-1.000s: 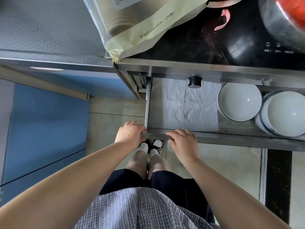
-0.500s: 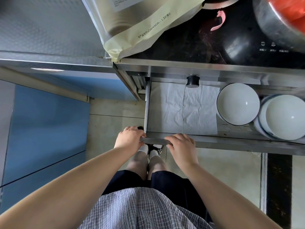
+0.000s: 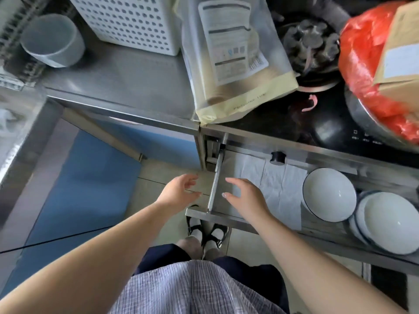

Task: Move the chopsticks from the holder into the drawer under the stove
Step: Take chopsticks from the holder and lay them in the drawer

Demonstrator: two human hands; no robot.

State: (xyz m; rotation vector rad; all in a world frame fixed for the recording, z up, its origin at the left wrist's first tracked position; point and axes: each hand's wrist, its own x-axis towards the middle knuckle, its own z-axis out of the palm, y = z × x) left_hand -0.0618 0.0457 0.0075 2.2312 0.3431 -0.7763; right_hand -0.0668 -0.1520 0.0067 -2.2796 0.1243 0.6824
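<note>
The steel drawer (image 3: 226,217) under the black stove (image 3: 294,123) stands pulled out, lined with white paper (image 3: 278,184). My left hand (image 3: 179,191) hovers just left of the drawer's side rail, fingers spread and holding nothing. My right hand (image 3: 244,198) hovers over the drawer's left end, also spread and bare. Neither touches the drawer front. A white perforated holder (image 3: 133,21) stands at the back of the counter; no chopsticks show in it from here.
Two white bowls (image 3: 328,193) and stacked plates (image 3: 390,220) fill the drawer's right part. A paper bag (image 3: 233,64) lies across counter and stove. A grey cup (image 3: 52,39) sits back left. A pot with a red bag (image 3: 374,71) and a box occupies the stove's right.
Both hands have let go of the drawer front and lifted forward, fingers spread. The view has tilted up, bringing the counter, holder and cup into sight.
</note>
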